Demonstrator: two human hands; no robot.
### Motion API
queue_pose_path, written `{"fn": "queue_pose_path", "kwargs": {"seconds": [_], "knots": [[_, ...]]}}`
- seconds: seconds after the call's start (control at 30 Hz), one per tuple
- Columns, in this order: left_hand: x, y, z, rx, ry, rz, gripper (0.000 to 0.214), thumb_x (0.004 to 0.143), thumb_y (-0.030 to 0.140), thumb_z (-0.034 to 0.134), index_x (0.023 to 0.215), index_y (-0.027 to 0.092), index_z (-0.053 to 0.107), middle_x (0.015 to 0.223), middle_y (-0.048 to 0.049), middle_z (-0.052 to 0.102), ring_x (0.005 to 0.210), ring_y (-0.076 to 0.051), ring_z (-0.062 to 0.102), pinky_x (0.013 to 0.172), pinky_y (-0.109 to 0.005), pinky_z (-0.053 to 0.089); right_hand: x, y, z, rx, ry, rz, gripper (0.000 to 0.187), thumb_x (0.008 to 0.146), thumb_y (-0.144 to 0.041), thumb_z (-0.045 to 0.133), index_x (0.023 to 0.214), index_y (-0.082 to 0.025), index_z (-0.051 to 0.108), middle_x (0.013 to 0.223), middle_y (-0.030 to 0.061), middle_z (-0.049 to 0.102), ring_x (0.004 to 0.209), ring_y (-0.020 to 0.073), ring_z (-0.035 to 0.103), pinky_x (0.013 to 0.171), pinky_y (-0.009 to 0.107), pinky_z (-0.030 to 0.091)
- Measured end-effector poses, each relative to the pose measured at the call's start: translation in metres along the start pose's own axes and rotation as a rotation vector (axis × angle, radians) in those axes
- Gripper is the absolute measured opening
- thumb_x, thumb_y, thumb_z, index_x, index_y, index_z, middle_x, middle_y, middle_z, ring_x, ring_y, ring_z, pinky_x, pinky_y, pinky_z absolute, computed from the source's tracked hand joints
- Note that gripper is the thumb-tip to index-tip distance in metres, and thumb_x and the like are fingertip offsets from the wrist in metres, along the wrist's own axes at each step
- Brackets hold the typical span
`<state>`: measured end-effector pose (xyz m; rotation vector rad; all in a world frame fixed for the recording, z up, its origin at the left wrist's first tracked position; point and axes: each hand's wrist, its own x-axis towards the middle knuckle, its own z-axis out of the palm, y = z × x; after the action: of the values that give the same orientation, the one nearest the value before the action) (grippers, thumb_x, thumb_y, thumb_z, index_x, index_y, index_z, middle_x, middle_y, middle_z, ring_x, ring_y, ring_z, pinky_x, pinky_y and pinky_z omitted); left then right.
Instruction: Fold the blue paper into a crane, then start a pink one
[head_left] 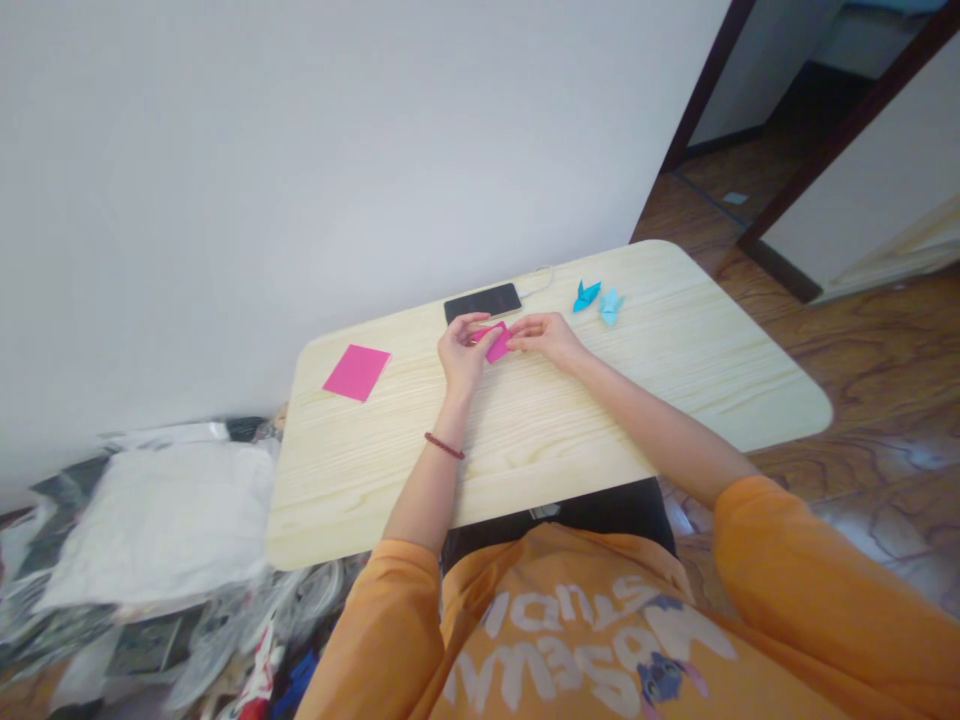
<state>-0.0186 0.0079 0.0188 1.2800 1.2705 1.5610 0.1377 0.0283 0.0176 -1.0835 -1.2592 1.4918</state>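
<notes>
A small folded piece of pink paper is held between both hands, just above the table's middle. My left hand pinches its left side with thumb and fingers, covering part of it. On the opposite edge, my right hand grips it with closed fingertips. Beyond the hands lies a dark phone with a white cable plugged in at its right end. To the left, a flat pink paper square rests on the table.
Two folded paper figures, a darker blue one and a light blue one, sit at the back right of the pale wooden table. A white wall runs behind. White and clear plastic bags are heaped on the left.
</notes>
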Motion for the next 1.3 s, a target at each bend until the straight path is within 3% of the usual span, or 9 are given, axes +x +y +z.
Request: {"fn": "queue_pose_path", "kwargs": {"seconds": [0.2,0.4,0.77,1.07,1.3], "knots": [[0.001,-0.002,0.001,-0.112,-0.013,-0.070,0.045,0.060,0.029,0.083,0.100,0.019,0.065,0.083,-0.0056,0.073,0.077,-0.018,0.070,0.074,-0.032,0.054,0.003,0.004,-0.002,0.018,0.029,-0.005,0.037,0.043,-0.031,0.089,0.072,-0.015,0.071,0.062,0.0027,0.070,0.062,0.0157,0.064,0.068,0.032,0.054],[0.004,-0.005,0.000,-0.190,-0.026,-0.164,0.049,0.056,0.033,0.085,0.098,0.018,0.066,0.082,-0.0057,0.074,0.078,-0.018,0.070,0.076,-0.033,0.055,0.007,0.008,-0.006,0.060,0.069,-0.016,0.042,0.043,-0.035,0.091,0.074,-0.016,0.070,0.065,0.0032,0.071,0.065,0.0175,0.067,0.075,0.036,0.056],[0.004,0.001,-0.004,-0.126,0.021,-0.129,0.039,0.053,0.029,0.086,0.087,0.017,0.070,0.072,-0.0029,0.073,0.068,-0.016,0.069,0.069,-0.029,0.056,0.003,0.002,-0.003,0.065,0.015,0.052,0.040,0.040,-0.026,0.093,0.070,-0.016,0.068,0.061,0.0019,0.070,0.059,0.0151,0.066,0.069,0.032,0.057],[0.010,0.001,-0.014,-0.064,0.002,-0.124,0.036,0.061,0.033,0.081,0.091,0.017,0.071,0.075,-0.0054,0.074,0.068,-0.016,0.068,0.063,-0.027,0.054,0.002,0.002,-0.002,0.059,0.009,0.047,0.038,0.042,-0.025,0.091,0.070,-0.016,0.068,0.060,0.0010,0.069,0.058,0.0139,0.064,0.066,0.030,0.055],[0.011,-0.006,-0.010,-0.099,0.033,-0.041,0.034,0.066,0.036,0.079,0.093,0.018,0.069,0.070,-0.0030,0.071,0.066,-0.014,0.067,0.068,-0.027,0.053,0.003,0.002,-0.001,0.086,0.014,0.039,0.038,0.042,-0.024,0.089,0.071,-0.016,0.065,0.057,-0.0009,0.067,0.055,0.0116,0.062,0.063,0.026,0.053]]}}
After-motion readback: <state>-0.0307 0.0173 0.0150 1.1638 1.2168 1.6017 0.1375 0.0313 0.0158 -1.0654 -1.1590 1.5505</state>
